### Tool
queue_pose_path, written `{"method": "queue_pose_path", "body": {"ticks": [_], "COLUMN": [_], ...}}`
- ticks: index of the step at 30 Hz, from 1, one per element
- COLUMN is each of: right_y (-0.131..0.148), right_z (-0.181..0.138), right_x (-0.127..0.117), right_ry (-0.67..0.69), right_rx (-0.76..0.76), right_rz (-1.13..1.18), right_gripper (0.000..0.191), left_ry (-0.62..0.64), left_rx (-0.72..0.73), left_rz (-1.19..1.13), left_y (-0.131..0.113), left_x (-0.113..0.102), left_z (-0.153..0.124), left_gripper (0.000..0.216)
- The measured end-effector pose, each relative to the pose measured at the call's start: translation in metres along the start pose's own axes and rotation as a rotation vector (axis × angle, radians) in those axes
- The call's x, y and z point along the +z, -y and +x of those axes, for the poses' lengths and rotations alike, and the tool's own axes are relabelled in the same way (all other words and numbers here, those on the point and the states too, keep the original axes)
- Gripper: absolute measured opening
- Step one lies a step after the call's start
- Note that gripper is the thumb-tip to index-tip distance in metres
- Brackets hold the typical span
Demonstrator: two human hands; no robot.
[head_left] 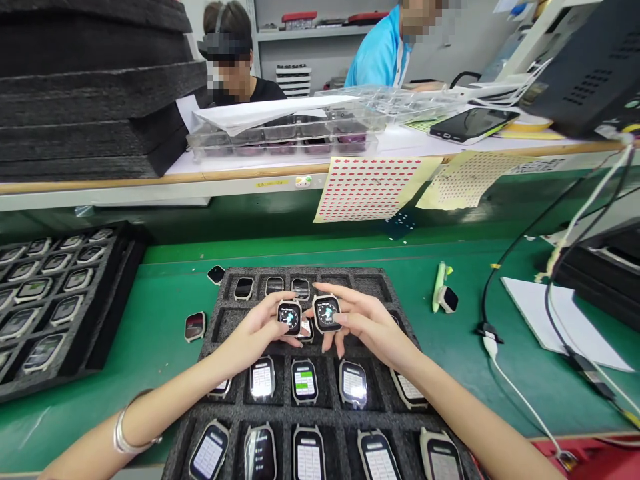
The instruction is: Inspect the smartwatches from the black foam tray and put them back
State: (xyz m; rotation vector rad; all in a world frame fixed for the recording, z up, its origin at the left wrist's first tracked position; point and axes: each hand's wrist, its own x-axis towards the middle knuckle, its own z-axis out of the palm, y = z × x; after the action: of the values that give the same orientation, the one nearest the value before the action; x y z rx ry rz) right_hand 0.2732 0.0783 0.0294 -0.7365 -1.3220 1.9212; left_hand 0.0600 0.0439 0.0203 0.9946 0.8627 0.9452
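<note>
My left hand [264,323] is closed on a strapless smartwatch [289,318] with its dial lit, the thumb lying on the edge of the screen. Close beside it, my right hand [367,319] grips a second smartwatch [327,313], which shows a similar dial. Both are held up over a black foam tray [320,352]. In the tray's pockets sit several more watch bodies, among them one with green blocks on its screen [305,381] and one with a white list [353,384]. Another lit watch lies partly hidden beneath my hands.
A second foam tray of watches [95,320] stands at the left. Loose watches [195,327] lie on the green bench, one beside a green pen [439,287]. Cables [493,347] run down the right. Stacked foam [90,100] and a phone [473,125] occupy the shelf; two people sit behind.
</note>
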Motion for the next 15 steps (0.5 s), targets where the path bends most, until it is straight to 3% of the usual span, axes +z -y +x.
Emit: {"method": "queue_pose_path", "body": {"ticks": [12,15], "right_y": [0.0028,0.0034], "right_z": [-0.0006,0.0], "right_x": [0.0018,0.0019], "right_ry": [0.024,0.063], "right_rx": [-0.027,-0.053], "right_rz": [-0.016,0.002], "right_gripper": [0.044,0.04], "left_ry": [0.022,-0.038], "left_rx": [0.051,0.1], "left_rz": [0.12,0.233], "left_y": [-0.001,0.0009], "left_x": [0.0013,0.0019], "left_z": [0.0003,0.001], "left_gripper": [0.038,0.038]}}
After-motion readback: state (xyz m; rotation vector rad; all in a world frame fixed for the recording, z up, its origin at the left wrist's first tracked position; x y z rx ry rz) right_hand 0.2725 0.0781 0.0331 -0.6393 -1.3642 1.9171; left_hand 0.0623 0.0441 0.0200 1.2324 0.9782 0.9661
